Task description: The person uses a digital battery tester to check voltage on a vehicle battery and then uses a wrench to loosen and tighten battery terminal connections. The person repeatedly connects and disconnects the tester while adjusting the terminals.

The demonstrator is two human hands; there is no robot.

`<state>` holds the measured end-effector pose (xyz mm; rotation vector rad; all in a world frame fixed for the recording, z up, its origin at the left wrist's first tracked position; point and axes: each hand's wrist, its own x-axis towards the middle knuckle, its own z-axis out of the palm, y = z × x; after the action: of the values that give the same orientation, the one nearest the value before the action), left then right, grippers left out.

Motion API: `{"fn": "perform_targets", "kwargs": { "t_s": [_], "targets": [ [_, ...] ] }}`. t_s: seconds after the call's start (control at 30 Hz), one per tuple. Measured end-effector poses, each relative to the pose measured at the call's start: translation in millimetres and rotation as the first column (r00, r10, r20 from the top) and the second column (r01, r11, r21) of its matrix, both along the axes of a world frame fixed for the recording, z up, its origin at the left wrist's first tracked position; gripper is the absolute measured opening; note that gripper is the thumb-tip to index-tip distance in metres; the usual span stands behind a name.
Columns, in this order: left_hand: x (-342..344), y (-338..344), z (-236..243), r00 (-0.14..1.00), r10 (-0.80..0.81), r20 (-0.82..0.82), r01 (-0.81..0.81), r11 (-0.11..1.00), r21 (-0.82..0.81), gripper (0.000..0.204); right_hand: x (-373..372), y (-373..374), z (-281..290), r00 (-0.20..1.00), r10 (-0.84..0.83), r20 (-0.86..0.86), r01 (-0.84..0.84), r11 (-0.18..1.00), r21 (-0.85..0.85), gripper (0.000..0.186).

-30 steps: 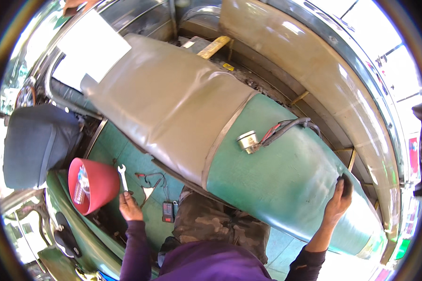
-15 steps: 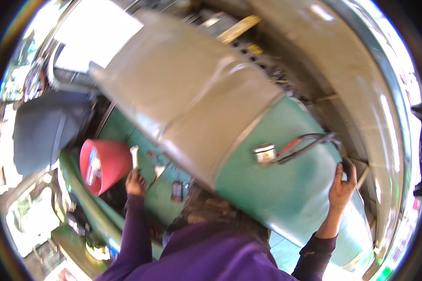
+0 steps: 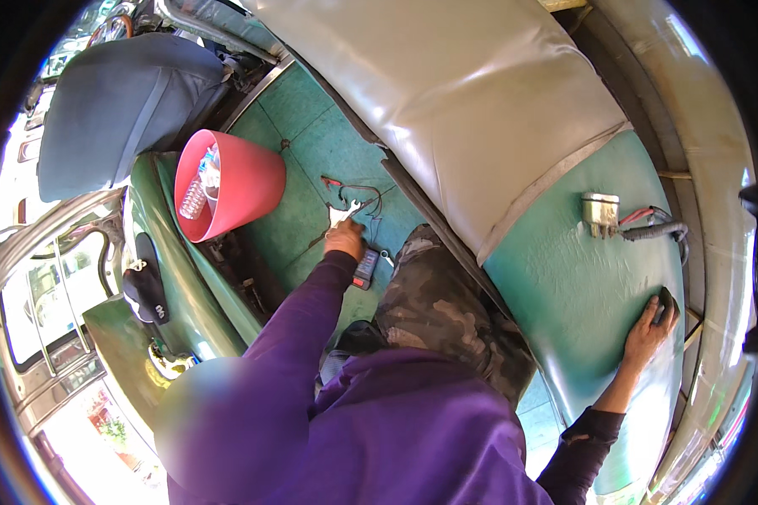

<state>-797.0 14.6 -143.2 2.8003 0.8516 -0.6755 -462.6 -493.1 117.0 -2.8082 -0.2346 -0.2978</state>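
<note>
My left hand reaches down to the green tiled floor, fingers closed round what looks like a pale open-end wrench, its forked end pointing away from me. Just beside that hand lies a dark handheld meter, with a ring-ended wrench next to it. Thin leads with red and black clips curl on the tiles beyond. On the right, my right hand rests at the outer edge of the green seat, fingers curled against a small black object that they partly hide.
A silver pronged box with red and black wires sits on the green seat. Beige padding covers its far part. A red bin with plastic bottles stands left, near a grey seat, a green bench and a black cap.
My left hand, with the wrench, has moved from beside the red bin to the floor near the meter. My right hand stays at the seat edge. The whole view has shifted.
</note>
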Motion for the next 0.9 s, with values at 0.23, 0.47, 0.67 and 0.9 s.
{"fn": "perform_targets", "kwargs": {
  "t_s": [0.23, 0.47, 0.67, 0.9],
  "targets": [
    [9.5, -62.3, -37.7, 0.889, -0.446, -0.103, 0.417, 0.882, -0.218, 0.037, -52.7, 7.4, 18.0, 0.998, 0.067, 0.013, -0.068, 0.995, 0.073, 0.04],
    [39.0, -56.6, -23.8, 0.703, -0.572, -0.423, 0.427, 0.815, -0.392, 0.038, -140.1, -17.2, 45.1, 0.996, -0.077, -0.051, 0.083, 0.991, 0.109, 0.036],
    [-5.3, -10.7, 56.0, 0.983, 0.084, -0.166, -0.13, 0.948, -0.291, 0.035, -141.1, -2.5, 45.2, 0.996, -0.077, -0.033, 0.083, 0.958, 0.276, 0.036],
    [-48.6, 20.1, 128.7, 0.712, 0.487, 0.505, -0.279, 0.857, -0.434, 0.023, -107.0, 65.5, 47.2, 0.984, 0.162, 0.074, -0.177, 0.936, 0.306, 0.035]
  ]
}}
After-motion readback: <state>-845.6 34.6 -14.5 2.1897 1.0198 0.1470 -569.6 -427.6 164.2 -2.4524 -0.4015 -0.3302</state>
